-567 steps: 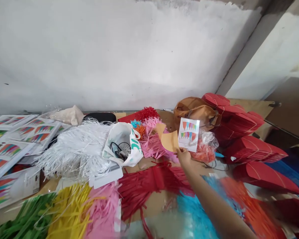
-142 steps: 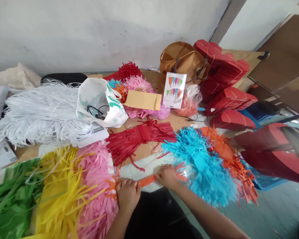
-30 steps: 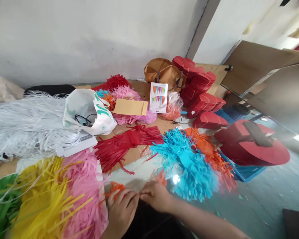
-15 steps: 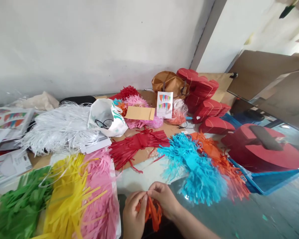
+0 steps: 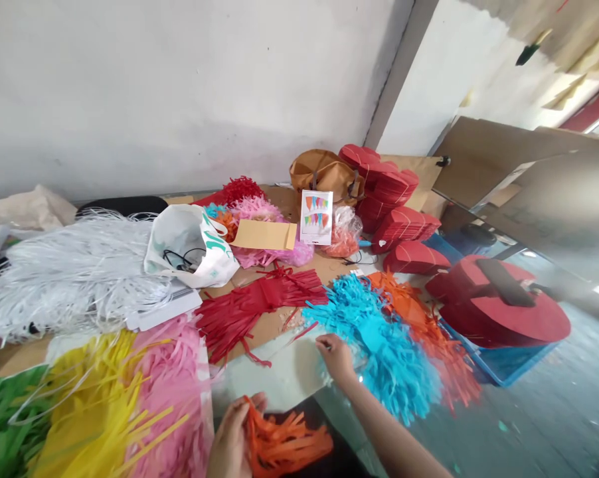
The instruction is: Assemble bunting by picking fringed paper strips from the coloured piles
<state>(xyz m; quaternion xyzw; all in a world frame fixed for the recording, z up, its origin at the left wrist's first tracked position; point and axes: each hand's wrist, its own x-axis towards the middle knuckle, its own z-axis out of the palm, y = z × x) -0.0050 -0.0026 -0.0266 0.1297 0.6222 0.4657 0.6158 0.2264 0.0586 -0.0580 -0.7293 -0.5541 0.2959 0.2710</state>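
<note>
An orange tissue tassel [image 5: 287, 445] hangs in strips from my left hand [image 5: 232, 431], whose fingers are wrapped round one end of it at the bottom centre. My right hand [image 5: 337, 355] is over the pale board [image 5: 279, 375], its fingers pinched together; whatever is between the fingertips is too small to make out. Just right of that hand lies a blue fringed bundle [image 5: 374, 332], with an orange fringed bundle [image 5: 424, 318] beyond it. A dark red fringed bundle [image 5: 264, 295] lies behind the board.
Green [image 5: 10, 425], yellow [image 5: 90, 411] and pink [image 5: 172, 398] bundles lie at left. White strands [image 5: 75, 272], a white bag [image 5: 192, 245], a printed card [image 5: 316, 218] and a brown bag [image 5: 324, 174] are further back. Red stacks [image 5: 499, 309] rest on a blue crate [image 5: 509, 372].
My hands have separated. My right hand has moved up and right onto the board, while my left keeps the orange tassel, now spread out to the right. The view has shifted.
</note>
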